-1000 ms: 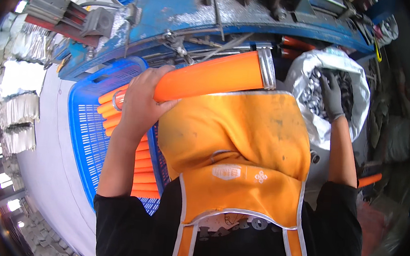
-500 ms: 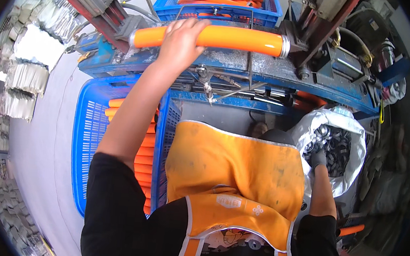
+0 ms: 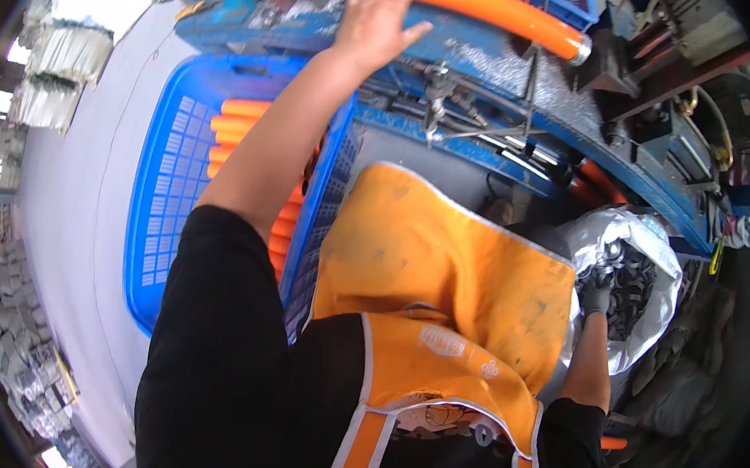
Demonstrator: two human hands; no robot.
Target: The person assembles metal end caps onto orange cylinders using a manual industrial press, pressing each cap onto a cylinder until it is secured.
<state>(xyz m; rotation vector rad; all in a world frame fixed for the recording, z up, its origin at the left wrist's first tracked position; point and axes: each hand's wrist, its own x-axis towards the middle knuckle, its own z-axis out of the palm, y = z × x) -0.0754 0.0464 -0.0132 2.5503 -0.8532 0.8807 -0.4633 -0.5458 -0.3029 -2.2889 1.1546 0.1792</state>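
An orange tube (image 3: 489,5) with metallic bands at its ends lies across the blue metal bench of a machine. My left hand (image 3: 377,22) reaches up to its left part, fingers spread along the near side and the thumb stretched away. Whether the fingertips touch the tube is hard to make out. My right hand (image 3: 598,296), in a dark grey glove, is down in a white sack (image 3: 660,299) of dark metal ring-shaped pieces (image 3: 627,287). Its fingers are hidden among the pieces.
Left of my lap stands a blue plastic crate (image 3: 163,207) holding several orange tubes (image 3: 234,137). The bench (image 3: 497,66) carries machine parts at both ends, with rods beneath it. Another blue crate (image 3: 573,4) shows behind it. Pale stacked bundles (image 3: 70,51) line the far left.
The whole view has tilted and shifted, so the bench sits higher. My left hand has loosened from around the tube, its thumb now apart. The right hand stays in the sack.
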